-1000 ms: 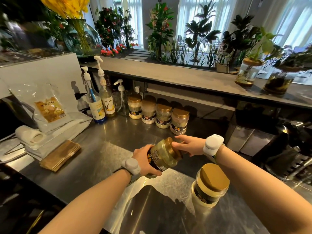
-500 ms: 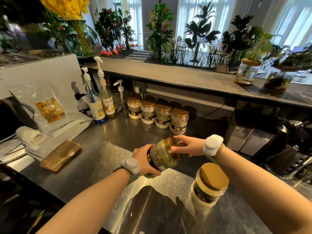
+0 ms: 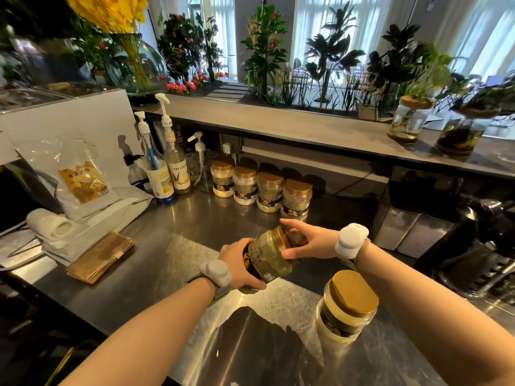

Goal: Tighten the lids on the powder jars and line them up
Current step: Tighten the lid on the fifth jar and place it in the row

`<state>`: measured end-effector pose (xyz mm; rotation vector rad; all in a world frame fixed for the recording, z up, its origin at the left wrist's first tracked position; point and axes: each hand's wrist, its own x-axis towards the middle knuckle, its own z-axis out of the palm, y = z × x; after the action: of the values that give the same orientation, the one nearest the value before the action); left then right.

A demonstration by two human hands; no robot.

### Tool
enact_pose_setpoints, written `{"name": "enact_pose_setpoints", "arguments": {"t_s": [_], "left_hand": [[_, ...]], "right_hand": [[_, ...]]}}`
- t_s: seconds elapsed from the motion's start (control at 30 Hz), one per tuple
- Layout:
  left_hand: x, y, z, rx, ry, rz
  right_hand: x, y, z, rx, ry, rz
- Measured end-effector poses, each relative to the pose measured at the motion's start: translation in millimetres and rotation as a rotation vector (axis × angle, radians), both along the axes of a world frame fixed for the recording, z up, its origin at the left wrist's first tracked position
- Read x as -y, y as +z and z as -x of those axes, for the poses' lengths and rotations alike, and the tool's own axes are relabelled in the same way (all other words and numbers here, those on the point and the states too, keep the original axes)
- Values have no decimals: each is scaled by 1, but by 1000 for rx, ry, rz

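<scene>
A: Since a second ago the right hand (image 3: 312, 242) has worked a little way round the gold lid (image 3: 280, 236). The thumb now sits lower on the near edge and the forefinger reaches over the far one. The held jar (image 3: 267, 259) has hardly shifted

B: Where is it?

A: In the air above the worktop (image 3: 167, 246), tipped with its lid away and to the right. The left hand (image 3: 238, 264) is wrapped round the labelled body, and the right hand's fingers are curled about the lid

B: How should the twist be done well?

A: I'd keep the left hand firm so the body doesn't spin with the lid, turn from the wrist, then re-grip and turn again until it stops. A lid sitting crooked would probably jam, so feel for that first

B: And the jar itself?

A: Clear sides, olive-yellow contents, and a dark label band with an orange mark. The sides look smooth, so it would likely slip in a loose grip

B: And after that?

A: It likely joins the row of four jars (image 3: 269, 190) at the back of the worktop. The waiting jar (image 3: 344, 310) stands upright near the right forearm with its lid on, though I can't tell whether that lid is tight
</scene>
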<state>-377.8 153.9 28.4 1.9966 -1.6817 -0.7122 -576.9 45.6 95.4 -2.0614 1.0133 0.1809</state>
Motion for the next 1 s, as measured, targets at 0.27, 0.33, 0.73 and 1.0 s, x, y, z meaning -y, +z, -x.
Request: {"name": "enact_pose_setpoints", "arguments": {"t_s": [0.27, 0.33, 0.73, 1.0], "left_hand": [[4, 2, 3, -47, 15, -7], [6, 3, 3, -71, 20, -7], [35, 0, 18, -177, 16, -65], [75, 4, 32, -196, 42, -107]], "right_hand": [[1, -6, 2, 129, -32, 57], [0, -6, 3, 155, -47, 106], [12, -2, 4, 191, -217, 175], [40, -9, 21, 369, -442, 51]]}}
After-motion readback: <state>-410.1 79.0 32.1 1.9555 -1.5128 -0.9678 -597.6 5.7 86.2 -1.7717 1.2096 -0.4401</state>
